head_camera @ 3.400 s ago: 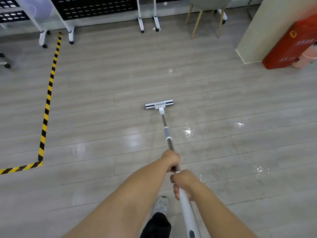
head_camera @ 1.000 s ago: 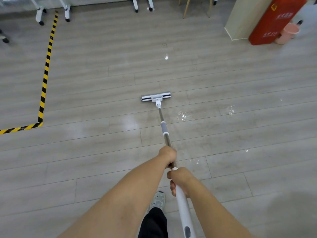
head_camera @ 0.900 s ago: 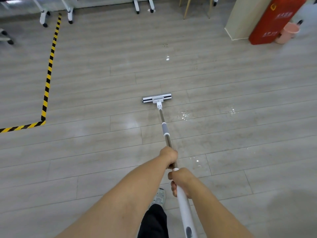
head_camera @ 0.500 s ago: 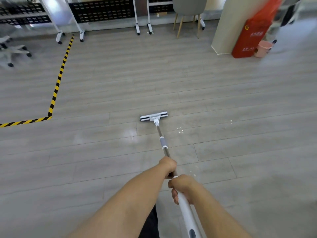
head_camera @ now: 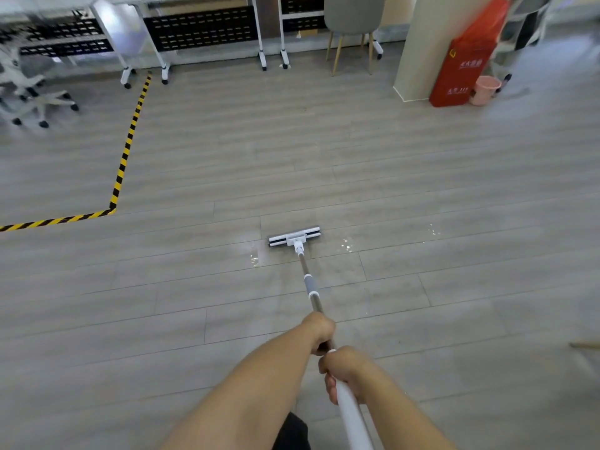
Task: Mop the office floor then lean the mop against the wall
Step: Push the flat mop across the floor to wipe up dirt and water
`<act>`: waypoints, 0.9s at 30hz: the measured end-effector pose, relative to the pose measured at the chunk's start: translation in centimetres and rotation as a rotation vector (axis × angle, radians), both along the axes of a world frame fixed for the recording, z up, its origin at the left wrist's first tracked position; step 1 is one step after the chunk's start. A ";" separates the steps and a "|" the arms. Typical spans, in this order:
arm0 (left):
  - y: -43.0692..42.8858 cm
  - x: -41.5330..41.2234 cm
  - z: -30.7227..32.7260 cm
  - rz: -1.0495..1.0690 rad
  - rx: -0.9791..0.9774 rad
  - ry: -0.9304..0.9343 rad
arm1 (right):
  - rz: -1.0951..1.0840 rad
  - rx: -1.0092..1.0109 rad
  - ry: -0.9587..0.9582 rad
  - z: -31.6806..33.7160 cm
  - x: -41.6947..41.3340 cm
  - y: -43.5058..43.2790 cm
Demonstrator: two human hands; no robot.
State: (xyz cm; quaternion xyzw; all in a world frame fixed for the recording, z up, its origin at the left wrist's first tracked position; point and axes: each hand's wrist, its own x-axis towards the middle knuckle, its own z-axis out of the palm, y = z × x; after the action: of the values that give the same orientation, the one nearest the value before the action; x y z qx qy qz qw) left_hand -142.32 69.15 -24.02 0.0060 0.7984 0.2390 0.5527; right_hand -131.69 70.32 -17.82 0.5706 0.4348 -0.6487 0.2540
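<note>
Left hand (head_camera: 319,331) and right hand (head_camera: 344,371) both grip the mop (head_camera: 309,281). Press its head flat and overlap strokes across the seemingly wet streaks (head_camera: 345,246).

Grey plank floor (head_camera: 422,177): flat mop head (head_camera: 294,236), wet patches (head_camera: 255,256), yellow-black tape (head_camera: 125,157), pink bucket (head_camera: 485,89).

The mop head (head_camera: 294,236) lies flat on the floor (head_camera: 422,177) straight ahead, its handle (head_camera: 310,280) running back to the left hand (head_camera: 319,331), with the right hand (head_camera: 344,368) just behind. Hazard tape (head_camera: 125,157) lies far left. At the back stands a chair (head_camera: 352,24); right of it come a pillar (head_camera: 422,43), a cabinet (head_camera: 467,60) and a bucket (head_camera: 485,90).
</note>
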 end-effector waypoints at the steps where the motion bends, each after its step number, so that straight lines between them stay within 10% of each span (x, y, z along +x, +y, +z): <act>1: -0.1 -0.3 -0.2 0.001 0.001 -0.006 | 0.000 0.002 -0.010 -0.3 -0.3 -0.2; 27: 7.0 -23.5 -9.2 0.075 0.061 -0.009 | -0.032 -0.049 0.035 -8.2 -22.9 6.6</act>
State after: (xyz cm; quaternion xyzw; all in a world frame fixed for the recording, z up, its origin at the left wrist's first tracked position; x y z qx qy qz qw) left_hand -165.82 76.18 -33.24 -0.0083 0.7879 0.2837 0.5465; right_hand -154.62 76.95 -26.07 0.5596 0.4139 -0.6732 0.2498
